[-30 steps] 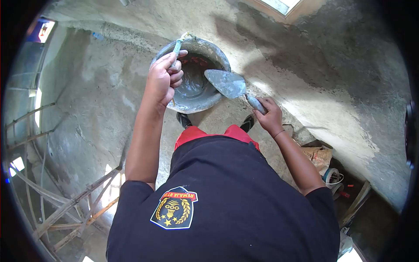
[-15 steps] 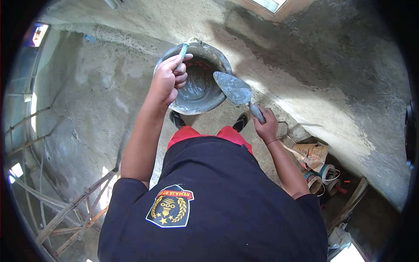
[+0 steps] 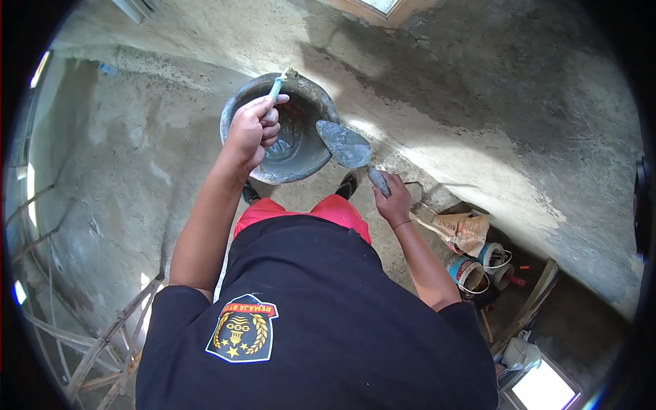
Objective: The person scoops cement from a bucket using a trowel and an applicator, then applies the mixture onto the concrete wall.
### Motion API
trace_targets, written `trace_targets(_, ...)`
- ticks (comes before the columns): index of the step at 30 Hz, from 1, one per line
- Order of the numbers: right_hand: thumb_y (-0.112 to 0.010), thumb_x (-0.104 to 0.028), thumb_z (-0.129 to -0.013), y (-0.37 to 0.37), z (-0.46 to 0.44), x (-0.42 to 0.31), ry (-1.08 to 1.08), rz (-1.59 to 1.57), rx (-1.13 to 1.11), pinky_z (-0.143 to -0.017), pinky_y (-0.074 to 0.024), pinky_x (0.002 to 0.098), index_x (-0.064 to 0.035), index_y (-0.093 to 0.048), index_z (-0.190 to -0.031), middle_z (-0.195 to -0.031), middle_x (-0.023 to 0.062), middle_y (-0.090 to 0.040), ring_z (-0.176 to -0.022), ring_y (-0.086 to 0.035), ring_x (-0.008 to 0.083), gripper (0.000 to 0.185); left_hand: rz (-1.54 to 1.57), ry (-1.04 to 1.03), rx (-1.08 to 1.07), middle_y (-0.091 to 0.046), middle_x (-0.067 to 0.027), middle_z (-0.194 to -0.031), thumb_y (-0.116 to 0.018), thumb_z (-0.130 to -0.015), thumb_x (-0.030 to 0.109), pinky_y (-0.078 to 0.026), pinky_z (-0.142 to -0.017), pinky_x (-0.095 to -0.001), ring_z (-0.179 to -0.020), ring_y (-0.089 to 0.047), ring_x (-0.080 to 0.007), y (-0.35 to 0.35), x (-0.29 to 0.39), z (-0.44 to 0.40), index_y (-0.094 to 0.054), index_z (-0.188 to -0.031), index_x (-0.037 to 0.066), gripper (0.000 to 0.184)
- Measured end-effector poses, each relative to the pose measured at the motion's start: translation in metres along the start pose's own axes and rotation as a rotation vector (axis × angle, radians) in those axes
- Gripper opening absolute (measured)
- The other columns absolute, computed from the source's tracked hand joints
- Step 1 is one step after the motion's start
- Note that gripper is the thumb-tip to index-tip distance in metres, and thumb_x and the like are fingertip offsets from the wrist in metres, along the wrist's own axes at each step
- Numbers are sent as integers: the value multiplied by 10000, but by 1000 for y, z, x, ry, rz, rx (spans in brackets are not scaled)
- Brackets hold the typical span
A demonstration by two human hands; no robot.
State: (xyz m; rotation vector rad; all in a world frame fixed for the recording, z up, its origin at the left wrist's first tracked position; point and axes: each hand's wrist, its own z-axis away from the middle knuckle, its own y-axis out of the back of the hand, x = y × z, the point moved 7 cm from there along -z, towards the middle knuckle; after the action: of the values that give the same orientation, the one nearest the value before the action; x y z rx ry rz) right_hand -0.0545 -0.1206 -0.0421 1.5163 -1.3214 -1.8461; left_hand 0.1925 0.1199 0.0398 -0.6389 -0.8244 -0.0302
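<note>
My left hand (image 3: 254,131) is closed round the teal-wrapped handle (image 3: 277,87) of a dark, mortar-smeared bucket (image 3: 321,102). The handle's upper end meets the far rim, where a bit of pale cord shows. Inside, the bucket is coated with wet grey mortar. Whether it hangs or rests on the floor, I cannot tell. In my right hand (image 3: 395,201) is a pointed trowel (image 3: 345,145), gripped by its grey-crusted handle. Its blade is smeared with grey mortar and points up and left, the tip overlapping the bucket's right rim in view.
A rough plastered wall (image 3: 478,157) with a dark damp patch runs along the right. At its foot lie a torn cement bag (image 3: 465,231), several paint pails (image 3: 468,273) and a wooden plank (image 3: 529,311). Wooden poles (image 3: 113,331) form a frame at the lower left.
The whole view has shifted, so the bucket, my hands and the trowel appear further left. Both hands keep the same grips, and more of the pails shows.
</note>
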Motion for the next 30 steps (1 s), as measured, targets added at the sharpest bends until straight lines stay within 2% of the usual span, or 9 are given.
trace_targets(3, -674, -157, -757, -6, -3, 16, -38, 19, -45, -780, -499, 384, -99, -602, -1132, -980, 128, -611, -907, -610, 328, 386, 16, 14, -11, -323, 71, -595, -404, -980, 205, -178, -398, -206, -438, -237, -28, -5, -12, -9, -538, -1126, 7, 279)
trace_targets(8, -633, -192, -819, -13, -1, 52, -51, -50, -35, -815, -494, 392, -53, -585, -1126, -1060, 152, -623, -954, -613, 348, 341, 27, -11, 24, -331, 68, -594, -400, -980, 197, -186, -401, -206, -441, -242, -29, -10, -42, -29, -535, -1126, 4, 277)
trace_targets(15, -688, -288, -773, -20, -34, 103, -132, 8, -57, -776, -500, 407, -102, -615, -1092, -977, 143, -653, -900, -633, 337, 376, 139, -31, 74, -339, 67, -589, -394, -987, 199, -190, -401, -207, -441, -250, -33, -16, -78, -56, -528, -1127, 6, 274)
trace_targets(17, -714, -327, -757, -23, -41, 118, -236, -2, -106, -767, -500, 411, -115, -633, -1062, -963, 145, -664, -894, -637, 335, 379, 162, -52, 84, -340, 66, -589, -396, -987, 199, -189, -401, -207, -440, -250, -34, -19, -88, -67, -528, -1125, 7, 271)
trace_targets(26, -672, -372, -810, -36, -78, 158, -219, 29, -94, -743, -504, 418, -133, -642, -1056, -919, 148, -680, -853, -648, 350, 345, 180, -56, 145, -366, 58, -602, -413, -981, 208, -189, -396, -226, -430, -262, -42, -19, -119, -103, -555, -1091, 40, 246)
trace_targets(28, -664, -378, -817, -36, -83, 157, -230, 27, -101, -742, -504, 422, -132, -641, -1055, -918, 151, -680, -851, -647, 354, 343, 129, -48, 155, -311, 69, -595, -402, -984, 217, -185, -411, -216, -444, -234, -37, -23, -117, -102, -527, -1131, 30, 269)
trace_targets(30, -655, -384, -825, -38, -91, 158, -239, 23, -103, -741, -503, 426, -131, -641, -1055, -917, 154, -680, -848, -646, 359, 342, 140, -49, 154, -312, 69, -595, -402, -983, 216, -182, -411, -218, -443, -233, -36, -21, -118, -105, -529, -1128, 32, 266)
